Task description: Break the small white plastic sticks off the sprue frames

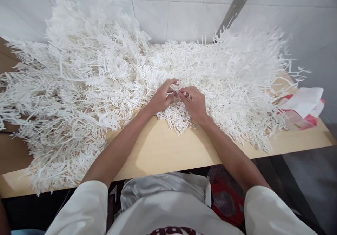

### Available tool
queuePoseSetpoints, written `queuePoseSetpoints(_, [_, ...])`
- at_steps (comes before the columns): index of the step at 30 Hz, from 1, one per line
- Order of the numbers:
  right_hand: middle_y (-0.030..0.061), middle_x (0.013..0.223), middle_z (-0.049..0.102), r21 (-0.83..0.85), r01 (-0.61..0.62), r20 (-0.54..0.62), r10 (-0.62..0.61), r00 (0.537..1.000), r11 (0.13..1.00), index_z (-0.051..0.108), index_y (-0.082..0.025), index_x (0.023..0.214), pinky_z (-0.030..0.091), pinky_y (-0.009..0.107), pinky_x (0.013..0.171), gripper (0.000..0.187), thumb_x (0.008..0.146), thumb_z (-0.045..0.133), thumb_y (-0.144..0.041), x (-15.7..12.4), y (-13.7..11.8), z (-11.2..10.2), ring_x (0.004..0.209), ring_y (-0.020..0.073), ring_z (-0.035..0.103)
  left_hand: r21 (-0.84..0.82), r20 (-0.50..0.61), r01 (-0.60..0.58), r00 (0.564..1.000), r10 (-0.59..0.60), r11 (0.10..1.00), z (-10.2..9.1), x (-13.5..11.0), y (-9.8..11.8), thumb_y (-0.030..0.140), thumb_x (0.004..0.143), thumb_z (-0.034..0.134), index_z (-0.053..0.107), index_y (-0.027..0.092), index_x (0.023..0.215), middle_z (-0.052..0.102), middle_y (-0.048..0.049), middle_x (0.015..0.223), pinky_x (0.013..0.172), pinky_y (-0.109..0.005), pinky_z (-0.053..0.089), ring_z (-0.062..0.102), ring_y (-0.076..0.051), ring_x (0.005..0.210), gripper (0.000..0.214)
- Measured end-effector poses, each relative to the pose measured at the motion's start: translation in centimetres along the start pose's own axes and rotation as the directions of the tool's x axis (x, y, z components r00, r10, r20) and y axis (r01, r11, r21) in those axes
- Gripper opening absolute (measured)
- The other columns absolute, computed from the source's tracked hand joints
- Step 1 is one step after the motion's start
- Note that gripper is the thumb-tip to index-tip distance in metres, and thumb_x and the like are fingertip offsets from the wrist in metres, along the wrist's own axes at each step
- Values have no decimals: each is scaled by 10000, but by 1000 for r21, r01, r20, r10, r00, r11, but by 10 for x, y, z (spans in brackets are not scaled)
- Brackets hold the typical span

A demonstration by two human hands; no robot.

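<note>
A huge heap of white plastic branched pieces [86, 80] covers most of a light wooden table [158, 150]. My left hand [162, 96] and my right hand [195, 103] meet at the middle of the heap's near edge. Both are closed in a pinch on the same small white plastic piece [176, 92] between their fingertips. More white sprigs lie under and around both hands. My forearms reach over the bare front strip of the table.
A white and red plastic bag [302, 110] lies at the table's right end. A white tiled wall [168, 13] stands behind the heap, with a grey metal strip [237, 5] running up it. Below the table edge lies something red [223, 196] by my lap.
</note>
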State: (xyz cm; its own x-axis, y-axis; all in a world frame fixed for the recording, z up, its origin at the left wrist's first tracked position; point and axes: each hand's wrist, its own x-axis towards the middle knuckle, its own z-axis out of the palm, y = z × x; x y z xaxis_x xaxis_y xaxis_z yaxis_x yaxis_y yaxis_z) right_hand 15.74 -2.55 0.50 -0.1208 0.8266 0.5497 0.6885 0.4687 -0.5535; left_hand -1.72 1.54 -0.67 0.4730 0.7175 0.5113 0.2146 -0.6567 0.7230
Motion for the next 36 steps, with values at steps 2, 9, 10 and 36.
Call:
queuePoseSetpoints(2, [22,897,685,23,-12,-33,12,999,1000,648,-235,921,486,294,726,258,953,494,-440,1,-1,-1,755,134,600,-31,-21,22,1000,-23,999,0,1,2,374,984,395,391,234,1316,491,-132,1351,863,-295,562,653,-113,911,360])
queuePoseSetpoints(9, [-18,822,631,214,-211,-72,230,970,954,536,-242,932,445,272,643,296,926,498,-535,2,-3,-6,699,114,575,-50,-231,197,952,-203,979,-9,12,21,544,1005,119,394,266,1240,614,-59,1027,554,-221,493,584,-68,622,456])
queuePoseSetpoints(10, [-28,773,605,213,-209,-73,229,971,954,525,-240,890,437,267,626,310,912,515,-548,2,-4,-7,663,107,552,-44,-241,204,948,-209,978,-9,14,24,566,995,96,388,271,1247,617,-49,963,529,-224,471,566,-75,602,485])
queuePoseSetpoints(36, [-11,837,570,430,-140,38,136,990,892,582,-228,875,442,254,606,234,875,615,-459,3,-8,-4,682,96,522,-31,190,245,953,-235,969,-33,21,39,613,782,652,689,189,895,685,-14,833,618,-238,389,538,-95,677,441])
